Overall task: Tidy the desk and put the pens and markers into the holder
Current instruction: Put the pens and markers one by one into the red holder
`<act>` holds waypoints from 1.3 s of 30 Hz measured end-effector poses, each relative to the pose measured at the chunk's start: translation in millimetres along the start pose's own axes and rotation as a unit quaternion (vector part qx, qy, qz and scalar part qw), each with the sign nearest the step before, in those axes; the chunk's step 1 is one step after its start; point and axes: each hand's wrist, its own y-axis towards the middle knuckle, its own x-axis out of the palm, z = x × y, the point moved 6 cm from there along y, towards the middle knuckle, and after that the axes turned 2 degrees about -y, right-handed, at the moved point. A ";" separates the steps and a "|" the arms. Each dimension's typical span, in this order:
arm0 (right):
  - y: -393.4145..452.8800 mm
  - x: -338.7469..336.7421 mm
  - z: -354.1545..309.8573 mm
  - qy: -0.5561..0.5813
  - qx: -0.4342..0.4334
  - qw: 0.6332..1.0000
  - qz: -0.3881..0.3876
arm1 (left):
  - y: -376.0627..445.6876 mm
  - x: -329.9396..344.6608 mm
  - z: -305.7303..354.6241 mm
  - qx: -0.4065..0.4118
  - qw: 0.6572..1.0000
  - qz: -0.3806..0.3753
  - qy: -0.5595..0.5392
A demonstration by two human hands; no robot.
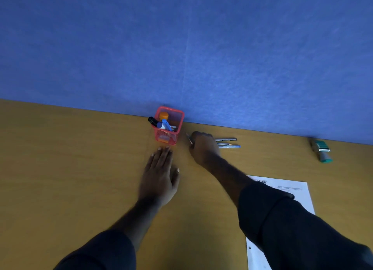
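Note:
A red mesh holder (169,135) stands against the blue partition and holds several markers, one black, one orange-capped, one blue. My left hand (159,175) lies flat and open on the desk just in front of the holder, fingertips close to its base. To the right of the holder, my right hand (203,148) is closed over a bunch of pens (228,142). Their ends stick out to the right of the fist, one dark, one blue. A thin tip pokes out on the left side toward the holder.
The wooden desk (70,169) ends at the blue partition (181,48) behind the holder. A green stapler-like tool (322,149) lies at the far right. A printed sheet of paper (282,193) lies under my right forearm near the front right.

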 end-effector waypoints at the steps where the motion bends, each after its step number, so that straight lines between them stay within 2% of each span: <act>1: -2.0 -3.3 2.1 0.017 -0.003 1.000 0.004 | -0.3 0.2 0.0 0.001 1.000 0.001 0.003; 3: -3.3 -17.7 10.7 0.089 0.012 0.995 0.038 | -0.1 1.0 0.1 0.003 1.000 0.002 0.005; 5: 0.8 -35.5 28.1 0.162 0.064 0.981 0.083 | 0.1 2.8 -0.9 0.002 1.000 0.001 0.002; 9: 11.2 -62.6 71.3 0.280 0.176 0.935 0.128 | -0.2 4.9 -2.8 0.000 1.000 -0.004 0.009; 11: 14.6 -71.7 83.0 0.233 0.148 0.953 0.121 | -0.5 4.3 -3.1 -0.002 1.000 -0.002 0.007; 15: 16.0 -68.5 85.6 0.071 0.005 0.997 0.035 | -1.1 3.1 -2.8 -0.002 1.000 0.001 0.007; 18: 14.1 -58.5 83.2 -0.041 -0.058 0.997 -0.002 | -1.0 3.4 -2.9 -0.004 1.000 -0.005 0.010; 21: 13.0 -50.8 77.0 -0.105 -0.095 0.990 -0.027 | -0.2 4.1 -3.6 -0.006 1.000 -0.009 0.010; 26: 9.2 -46.9 72.0 -0.076 -0.093 0.992 -0.040 | 0.0 4.3 -4.4 -0.007 1.000 -0.016 0.007; 33: 5.6 -35.7 80.1 -0.031 -0.037 0.995 -0.086 | -1.2 0.9 -2.9 -0.005 1.000 -0.019 -0.002; 39: -1.9 -29.6 82.1 -0.021 -0.022 0.996 -0.078 | -2.2 -0.5 -2.3 -0.003 1.000 -0.017 -0.002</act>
